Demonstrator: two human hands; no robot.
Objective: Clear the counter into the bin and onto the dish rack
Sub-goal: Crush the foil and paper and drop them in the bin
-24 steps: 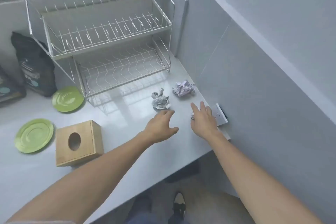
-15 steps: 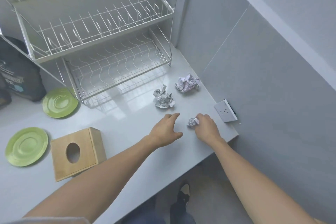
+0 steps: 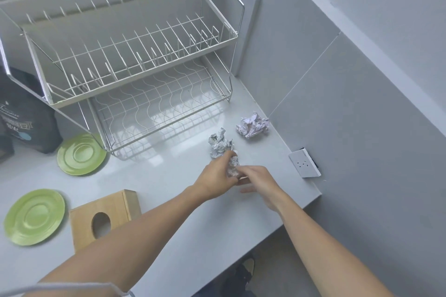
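Since half a second ago the small paper ball (image 3: 233, 166) has passed from right hand (image 3: 259, 184) to left hand (image 3: 217, 179), whose fingers (image 3: 228, 157) now pinch it; right fingers (image 3: 243, 182) loosened. Just beyond lie two crumpled papers (image 3: 220, 143) on the table (image 3: 169, 176), plates (image 3: 81, 154) unracked.

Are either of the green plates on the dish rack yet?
No, both green plates lie flat on the counter left of the dish rack, whose two tiers hold nothing.
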